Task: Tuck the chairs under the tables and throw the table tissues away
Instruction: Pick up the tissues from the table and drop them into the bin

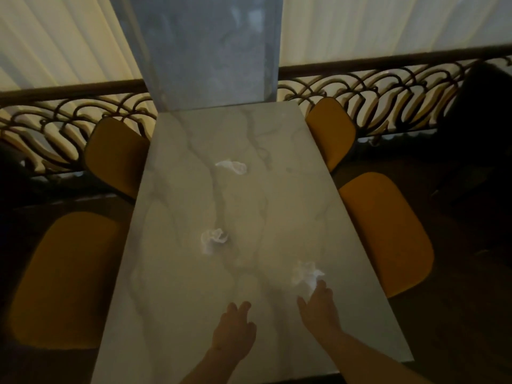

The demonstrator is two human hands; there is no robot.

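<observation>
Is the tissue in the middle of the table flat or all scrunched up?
Scrunched up. The middle tissue sits as a crumpled, lumpy wad on the table.

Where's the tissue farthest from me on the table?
In the head view, the farthest tissue lies mid-table on the marble table, beyond the middle tissue, level with the far yellow chairs.

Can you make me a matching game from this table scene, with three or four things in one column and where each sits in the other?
Things:
1. far tissue
2. middle tissue
3. near tissue
4. left hand

Places:
A. touched by the fingers of the right hand
B. over bare marble table, holding nothing
C. toward the pillar end of the table
D. alone, mid-table, left of centre

Pairs: 1-C, 2-D, 3-A, 4-B
</observation>
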